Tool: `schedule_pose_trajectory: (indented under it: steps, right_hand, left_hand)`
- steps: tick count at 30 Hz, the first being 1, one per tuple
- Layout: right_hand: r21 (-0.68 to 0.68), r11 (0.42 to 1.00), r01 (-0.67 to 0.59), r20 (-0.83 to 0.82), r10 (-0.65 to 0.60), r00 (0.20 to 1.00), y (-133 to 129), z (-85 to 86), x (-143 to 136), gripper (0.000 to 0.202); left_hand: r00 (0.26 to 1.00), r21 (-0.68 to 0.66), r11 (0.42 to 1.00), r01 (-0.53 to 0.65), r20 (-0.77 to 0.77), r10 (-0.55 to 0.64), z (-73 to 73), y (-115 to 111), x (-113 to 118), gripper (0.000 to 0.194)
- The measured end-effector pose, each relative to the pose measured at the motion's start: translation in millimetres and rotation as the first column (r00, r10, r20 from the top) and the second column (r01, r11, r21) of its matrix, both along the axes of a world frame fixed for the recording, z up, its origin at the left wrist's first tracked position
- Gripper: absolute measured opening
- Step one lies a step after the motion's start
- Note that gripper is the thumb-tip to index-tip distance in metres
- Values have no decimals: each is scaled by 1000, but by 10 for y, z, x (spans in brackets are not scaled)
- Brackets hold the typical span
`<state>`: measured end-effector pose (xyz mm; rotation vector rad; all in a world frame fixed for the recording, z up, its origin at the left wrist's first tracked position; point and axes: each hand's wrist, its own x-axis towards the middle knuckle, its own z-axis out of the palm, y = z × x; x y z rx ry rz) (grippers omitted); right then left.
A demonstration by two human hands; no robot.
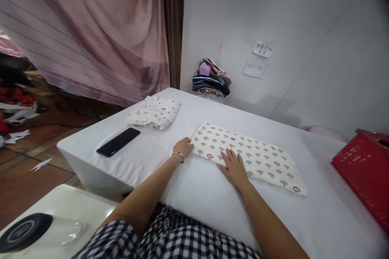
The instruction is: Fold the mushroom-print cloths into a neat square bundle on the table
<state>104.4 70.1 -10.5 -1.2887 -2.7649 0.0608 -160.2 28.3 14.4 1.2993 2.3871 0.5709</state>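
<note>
Pinches at one end with left hand [183, 147], steadies with open right hand [235, 168], the mushroom-print cloth [264, 160] on the white table [194, 194], apparently folded lengthwise, not yet compact like the printed bundle [154, 112].

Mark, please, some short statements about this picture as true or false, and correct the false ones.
1. The right hand rests on the mushroom-print cloth. True.
2. The black phone lies on the white table. True.
3. The left hand holds the black phone. False: it touches the left end of the mushroom-print cloth.
4. The red container is at the left side of the picture. False: it is at the right side.
5. Two paper notes are on the wall. True.
</note>
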Motion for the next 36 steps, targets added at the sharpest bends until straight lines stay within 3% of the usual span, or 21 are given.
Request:
schedule_pose_trajectory:
  steps: [5, 8, 11, 14, 17, 22, 26, 32, 36]
  right_hand:
    - [25, 1000, -13, -9, 13, 1000, 8, -26, 8, 63]
    - [49, 999, -16, -16, 17, 1000, 15, -54, 18, 62]
    - [77, 997, -23, -22, 25, 999, 28, -91, 30, 61]
    - [101, 995, -26, -22, 29, 999, 40, -122, 42, 60]
    - [118, 993, -31, -26, 34, 999, 42, -136, 49, 59]
    - [131, 991, -37, -27, 41, 999, 35, -134, 52, 58]
    - [142, 989, -40, -27, 44, 999, 36, -135, 53, 58]
    - [151, 988, -42, -38, 49, 998, 43, -147, 59, 57]
    - [142, 989, -35, -38, 40, 998, 37, -139, 52, 58]
  left_hand:
    - [998, 34, 999, 3, 62, -5, 102, 105, 6, 26]
    - [992, 117, 991, 72, -109, -59, 78, 147, 96, 18]
    - [920, 188, 957, 222, -365, -142, 19, 133, 209, 17]
    - [866, 166, 933, 319, -452, -216, -37, 100, 261, 19]
    - [894, 164, 934, 317, -380, -237, -74, 95, 226, 19]
    - [985, 108, 986, 124, -131, -110, -83, 153, 103, 29]
    - [997, 61, 997, 47, -68, -43, -57, 200, 51, 33]
    - [996, 42, 998, 37, -77, -34, 21, 240, 19, 37]
    - [999, -11, 1000, 7, 43, -6, 75, 320, -84, 34]
